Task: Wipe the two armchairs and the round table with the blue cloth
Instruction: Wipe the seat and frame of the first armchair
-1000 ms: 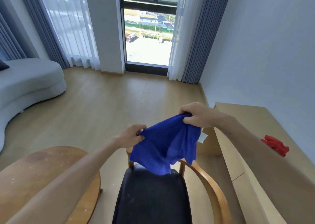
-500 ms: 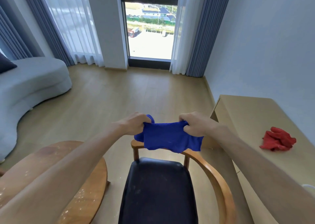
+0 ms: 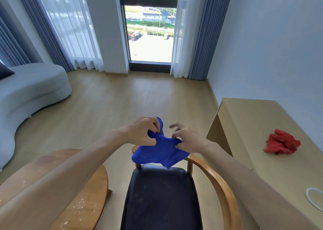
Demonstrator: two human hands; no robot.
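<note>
Both hands hold the cloth (image 3: 160,153) above the armchair (image 3: 161,200) – left hand (image 3: 142,133) fingers clenched round its upper end, right hand (image 3: 187,140) pinching its right edge, other fingers spread. Round table (image 3: 83,193) near left.

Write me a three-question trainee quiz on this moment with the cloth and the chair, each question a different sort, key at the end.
1. True or false: the blue cloth lies flat on the armchair seat.
2. Multiple choice: the red cloth lies on (a) the round table, (b) the desk, (c) the sofa.
3. Fill in: the left hand grips the blue cloth; the right hand pinches its other ____.

Key:
1. False; both hands hold it above the seat.
2. b.
3. Edge; its other fingers are spread.
</note>
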